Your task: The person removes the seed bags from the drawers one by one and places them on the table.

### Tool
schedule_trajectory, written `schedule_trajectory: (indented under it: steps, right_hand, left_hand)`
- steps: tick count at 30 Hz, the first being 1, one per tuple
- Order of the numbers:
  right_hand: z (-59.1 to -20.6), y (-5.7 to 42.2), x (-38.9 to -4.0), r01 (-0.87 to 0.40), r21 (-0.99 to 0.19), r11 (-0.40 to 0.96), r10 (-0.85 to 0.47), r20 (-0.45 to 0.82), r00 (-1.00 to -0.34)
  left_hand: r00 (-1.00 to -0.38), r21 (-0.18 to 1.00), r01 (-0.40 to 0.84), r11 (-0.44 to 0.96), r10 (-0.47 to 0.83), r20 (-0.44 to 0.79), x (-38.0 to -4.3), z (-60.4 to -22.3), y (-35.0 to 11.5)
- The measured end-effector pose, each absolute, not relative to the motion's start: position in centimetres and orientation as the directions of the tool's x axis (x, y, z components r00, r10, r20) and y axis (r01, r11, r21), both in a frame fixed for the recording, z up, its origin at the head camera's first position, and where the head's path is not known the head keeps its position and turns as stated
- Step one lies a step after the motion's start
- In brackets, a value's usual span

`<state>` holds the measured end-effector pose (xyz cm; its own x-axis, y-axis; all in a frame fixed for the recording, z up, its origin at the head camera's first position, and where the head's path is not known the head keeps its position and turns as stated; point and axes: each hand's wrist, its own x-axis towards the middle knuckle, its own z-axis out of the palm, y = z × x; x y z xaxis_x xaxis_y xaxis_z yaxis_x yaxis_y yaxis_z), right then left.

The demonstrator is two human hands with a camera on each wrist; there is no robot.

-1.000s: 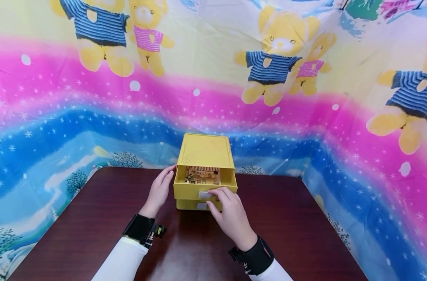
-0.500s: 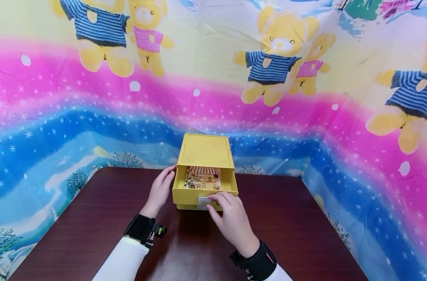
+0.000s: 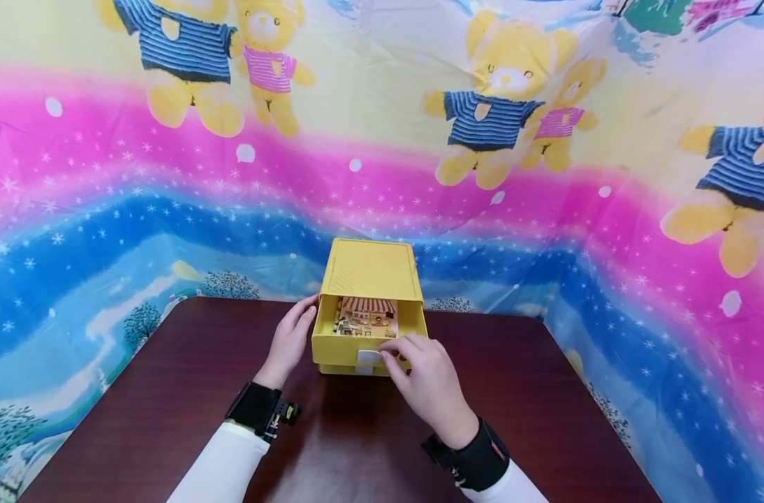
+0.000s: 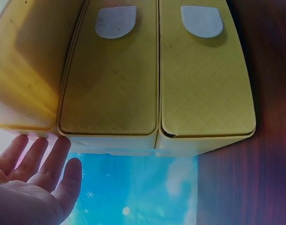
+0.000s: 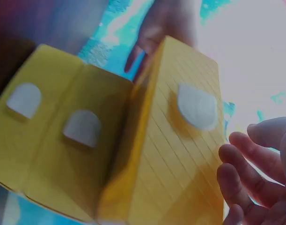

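Right hand [image 3: 431,383] loose, beside pulled-out drawer [image 3: 336,350] | left hand [image 3: 288,349] straight-fingered, touching yellow cabinet [image 3: 372,269]

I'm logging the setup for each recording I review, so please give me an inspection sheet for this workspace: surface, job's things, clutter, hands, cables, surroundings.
Surface: dark reddish-brown table, slightly glossy.
Job's things: yellow cabinet on the table; top drawer pulled out, with a printed picture inside; two lower drawers closed, pale tabs on their fronts.
Clutter: nothing seen.
Hands: left hand at the cabinet's left side, fingers extended; right hand by the top drawer's front, fingers loosely bent, contact unclear.
Cables: nothing seen.
Surroundings: colourful backdrop cloth with teddy bears and snowflakes.
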<state>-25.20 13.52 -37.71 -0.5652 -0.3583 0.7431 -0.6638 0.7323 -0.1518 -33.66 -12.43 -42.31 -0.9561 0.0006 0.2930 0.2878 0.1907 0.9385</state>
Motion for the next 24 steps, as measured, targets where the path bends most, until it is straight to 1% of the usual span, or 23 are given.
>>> schedule_trajectory:
  steps: [4,6,8,10,13,16,19,24]
  right_hand:
    - [-35.7,14.2,-26.0,-0.677,-0.159,0.719,-0.351,0.758,-0.55]
    - [-34.7,14.6,-26.4,-0.667,-0.172,0.725,-0.35,0.742,-0.572]
    - [-33.8,15.0,-27.0,-0.656,-0.185,0.732,-0.372,0.698,-0.612]
    - [-33.0,15.3,-27.6,-0.639,-0.184,0.747,-0.411,0.627,-0.662]
    - [-31.9,15.8,-28.9,-0.626,-0.175,0.76,-0.495,0.467,-0.732]
    - [-31.3,16.0,-30.2,-0.637,-0.163,0.753,-0.578,0.296,-0.76]
    - [-31.1,15.9,-31.6,-0.674,-0.149,0.724,-0.653,0.172,-0.738]
    - [-30.9,15.4,-33.6,-0.743,-0.116,0.66,-0.74,0.076,-0.669]
  left_hand:
    - [-0.955,0.937,0.291,0.194,0.005,0.296,-33.6,-42.3,-12.5]
    - [-0.956,0.937,0.288,0.195,0.007,0.293,-33.6,-42.2,-12.5]
    - [-0.956,0.937,0.289,0.195,0.011,0.293,-33.6,-42.3,-12.5]
    - [-0.957,0.937,0.286,0.199,0.014,0.289,-33.6,-42.3,-12.6]
    - [-0.96,0.94,0.276,0.203,0.013,0.279,-33.6,-42.4,-12.5]
    - [-0.962,0.942,0.268,0.201,0.01,0.272,-33.6,-42.4,-12.5]
    - [-0.961,0.942,0.274,0.196,0.014,0.276,-33.6,-42.5,-12.5]
    - [-0.958,0.94,0.284,0.191,0.009,0.288,-33.6,-42.4,-12.5]
